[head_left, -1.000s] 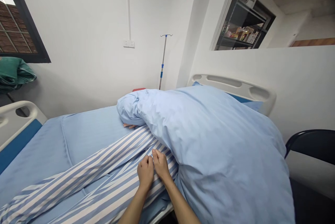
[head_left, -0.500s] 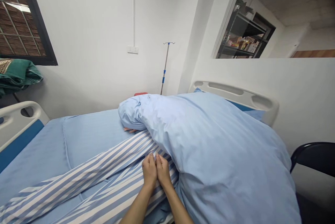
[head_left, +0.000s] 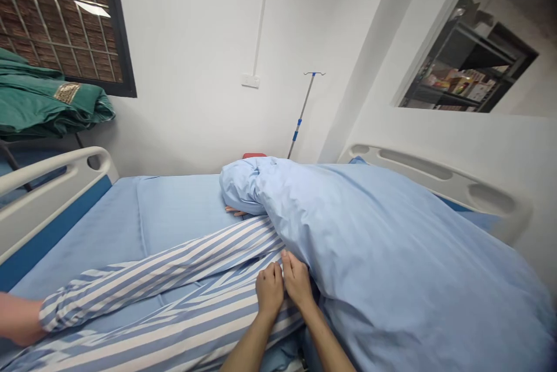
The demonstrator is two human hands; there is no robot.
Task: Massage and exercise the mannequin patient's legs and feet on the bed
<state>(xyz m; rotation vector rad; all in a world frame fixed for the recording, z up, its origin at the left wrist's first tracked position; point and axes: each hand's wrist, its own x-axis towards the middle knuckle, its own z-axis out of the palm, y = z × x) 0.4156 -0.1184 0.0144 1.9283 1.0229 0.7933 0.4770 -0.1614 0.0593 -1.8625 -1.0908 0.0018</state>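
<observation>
Fingers [head_left: 272, 277] of both hands sit bent and close together, with no wide spread, on blue-and-white striped patient clothing [head_left: 187, 296]. The left hand [head_left: 270, 291] rests on the stripes, and the right hand [head_left: 297, 280] lies just beside it, its fingertips against the edge of a pale blue duvet [head_left: 391, 244]. The view does not settle whether they pinch a fold of the cloth or only press on it. The work in hand sits at this join, where the stripes run in under the duvet's edge.

The striped clothing stretches away to the left along the bed, ending in a striped sleeve [head_left: 87, 296] whose cuff meets a bare forearm [head_left: 17, 318] at the picture's edge, apart from the person's own arms. The duvet rises in a high mound over the right of the bed and bunches at its far end, where a little bare skin [head_left: 234, 210] shows beneath it, perhaps fingers, though it is too small to tell.

Beyond lie a blue bed sheet [head_left: 130, 227], a white side rail [head_left: 52, 198] and a white bed end panel [head_left: 435, 183]. Against the wall stand an IV pole [head_left: 301, 119] and a wall socket [head_left: 250, 80], with folded green cloth [head_left: 39, 99] on the left.
</observation>
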